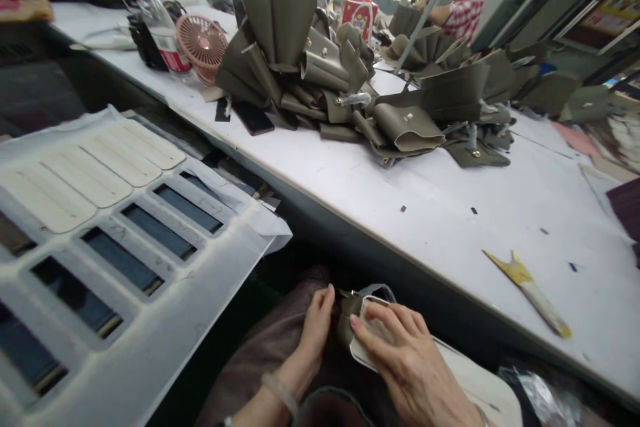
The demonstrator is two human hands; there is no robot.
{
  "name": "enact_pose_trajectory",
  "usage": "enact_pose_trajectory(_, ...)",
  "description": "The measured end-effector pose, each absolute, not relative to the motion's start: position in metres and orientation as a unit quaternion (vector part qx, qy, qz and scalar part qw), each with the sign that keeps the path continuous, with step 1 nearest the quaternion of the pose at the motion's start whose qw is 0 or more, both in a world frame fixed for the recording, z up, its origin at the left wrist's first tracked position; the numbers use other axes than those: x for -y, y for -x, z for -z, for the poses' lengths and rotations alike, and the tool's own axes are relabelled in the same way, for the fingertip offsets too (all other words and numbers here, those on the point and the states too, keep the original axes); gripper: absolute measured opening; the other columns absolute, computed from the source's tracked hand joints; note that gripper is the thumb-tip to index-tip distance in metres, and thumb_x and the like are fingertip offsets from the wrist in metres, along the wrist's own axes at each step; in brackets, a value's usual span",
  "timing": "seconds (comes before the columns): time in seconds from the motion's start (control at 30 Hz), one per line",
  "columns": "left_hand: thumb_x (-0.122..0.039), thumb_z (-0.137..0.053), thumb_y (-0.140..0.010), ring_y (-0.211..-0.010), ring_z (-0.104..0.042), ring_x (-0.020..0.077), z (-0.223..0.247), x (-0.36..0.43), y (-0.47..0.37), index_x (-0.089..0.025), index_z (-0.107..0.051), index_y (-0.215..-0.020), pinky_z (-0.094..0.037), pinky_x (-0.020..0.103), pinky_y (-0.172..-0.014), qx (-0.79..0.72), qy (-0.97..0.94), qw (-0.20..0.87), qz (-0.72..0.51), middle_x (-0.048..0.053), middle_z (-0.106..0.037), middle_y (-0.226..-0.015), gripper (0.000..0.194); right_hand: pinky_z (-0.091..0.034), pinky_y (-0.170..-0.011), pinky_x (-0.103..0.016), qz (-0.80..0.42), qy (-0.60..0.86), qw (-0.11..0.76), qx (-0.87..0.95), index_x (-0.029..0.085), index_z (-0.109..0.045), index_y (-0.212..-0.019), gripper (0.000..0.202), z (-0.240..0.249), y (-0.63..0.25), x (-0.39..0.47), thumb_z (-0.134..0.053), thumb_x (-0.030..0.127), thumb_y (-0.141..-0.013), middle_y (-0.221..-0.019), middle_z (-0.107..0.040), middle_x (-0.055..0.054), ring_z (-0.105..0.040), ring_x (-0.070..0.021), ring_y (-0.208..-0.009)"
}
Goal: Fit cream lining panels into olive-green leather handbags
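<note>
In front of my lap, an olive leather bag piece (345,323) with a small metal fitting and a bit of clear plastic is bent up against a long cream-white panel (483,380) with rounded corners. My right hand (403,353) grips the panel's near end, its fingers curled over the top and the thumb by the olive leather. My left hand (317,320) is closed at the left edge of the olive piece, fingers pressed together. Its exact hold is partly hidden.
A white table (350,187) carries a heap of olive leather bag parts (280,30), a pink fan (203,43), a bottle (165,40) and a yellow-ended tool (530,290). On my left, a slotted white rack (210,280) holds cream panels (120,153). Two people work beyond.
</note>
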State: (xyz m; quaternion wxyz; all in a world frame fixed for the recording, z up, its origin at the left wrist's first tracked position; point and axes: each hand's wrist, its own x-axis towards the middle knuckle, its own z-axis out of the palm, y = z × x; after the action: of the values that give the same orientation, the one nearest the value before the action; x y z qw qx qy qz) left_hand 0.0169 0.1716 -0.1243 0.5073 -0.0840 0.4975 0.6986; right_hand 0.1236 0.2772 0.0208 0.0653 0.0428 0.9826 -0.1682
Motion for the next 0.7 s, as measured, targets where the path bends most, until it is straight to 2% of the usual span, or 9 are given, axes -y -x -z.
enact_pose_trajectory(0.07,-0.051,-0.065,-0.084,-0.139,-0.033,0.0258,0.101,-0.159,-0.005,-0.021,-0.067,-0.115,-0.018,0.031,-0.115,-0.526,0.014,0.463,-0.713,0.006,-0.054,-0.139,0.043,-0.038,-0.097,-0.044,0.163,-0.045,0.055,-0.984,0.029,-0.050,-0.136,0.049,-0.021,-0.125,-0.276,-0.046,0.006,-0.093,-0.138,-0.048,-0.006,-0.042,-0.0250,-0.118)
enact_pose_trajectory(0.1,-0.047,-0.063,-0.087,-0.139,-0.035,0.0249,0.090,-0.155,-0.001,-0.022,-0.068,-0.118,-0.020,0.031,-0.116,-0.522,-0.039,0.464,-0.715,0.005,-0.053,-0.142,0.040,-0.038,-0.097,-0.044,0.165,-0.050,0.050,-0.984,0.030,-0.050,-0.136,0.048,-0.021,-0.126,-0.275,-0.046,0.007,-0.094,-0.137,-0.049,-0.005,-0.042,-0.0250,-0.117)
enact_pose_trajectory(0.2,-0.040,-0.056,-0.092,-0.131,-0.047,0.0285,0.068,-0.148,-0.002,-0.021,-0.065,-0.125,-0.032,0.039,-0.112,-0.462,-0.144,0.522,-0.702,0.008,-0.058,-0.138,0.039,-0.041,-0.094,-0.044,0.181,-0.067,0.032,-0.981,0.034,-0.047,-0.138,0.046,-0.021,-0.128,-0.272,-0.046,0.014,-0.097,-0.133,-0.051,-0.003,-0.044,-0.0250,-0.113)
enact_pose_trajectory(0.27,-0.038,-0.058,-0.091,-0.130,-0.050,0.0297,0.064,-0.147,-0.009,-0.022,-0.061,-0.129,-0.034,0.043,-0.111,-0.437,-0.136,0.539,-0.707,0.008,-0.060,-0.135,0.041,-0.043,-0.092,-0.044,0.194,-0.078,0.021,-0.978,0.037,-0.044,-0.140,0.046,-0.020,-0.131,-0.269,-0.045,0.017,-0.098,-0.131,-0.053,-0.002,-0.045,-0.0250,-0.110)
enact_pose_trajectory(0.43,-0.035,-0.057,-0.092,-0.129,-0.050,0.0290,0.067,-0.149,-0.020,-0.022,-0.058,-0.131,-0.037,0.042,-0.110,-0.432,-0.121,0.526,-0.723,0.008,-0.060,-0.135,0.041,-0.045,-0.093,-0.045,0.237,-0.108,-0.027,-0.965,0.041,-0.045,-0.139,0.044,-0.016,-0.138,-0.266,-0.042,0.022,-0.100,-0.127,-0.055,-0.001,-0.045,-0.0250,-0.110)
enact_pose_trajectory(0.53,-0.036,-0.056,-0.092,-0.123,-0.056,0.0269,0.064,-0.151,-0.019,-0.022,-0.060,-0.127,-0.042,0.038,-0.105,-0.484,-0.146,0.499,-0.704,0.008,-0.063,-0.131,0.038,-0.044,-0.097,-0.045,0.295,-0.120,-0.061,-0.946,0.038,-0.049,-0.137,0.042,-0.010,-0.142,-0.267,-0.042,0.020,-0.100,-0.129,-0.056,0.000,-0.045,-0.0244,-0.112)
enact_pose_trajectory(0.7,-0.039,-0.052,-0.095,-0.113,-0.060,0.0223,0.061,-0.154,-0.013,-0.024,-0.059,-0.124,-0.046,0.033,-0.099,-0.590,-0.237,0.432,-0.639,0.006,-0.063,-0.128,0.034,-0.046,-0.102,-0.041,0.443,-0.191,-0.155,-0.862,0.032,-0.058,-0.127,0.035,-0.002,-0.158,-0.263,-0.054,0.021,-0.094,-0.126,-0.060,-0.002,-0.047,-0.0232,-0.121)
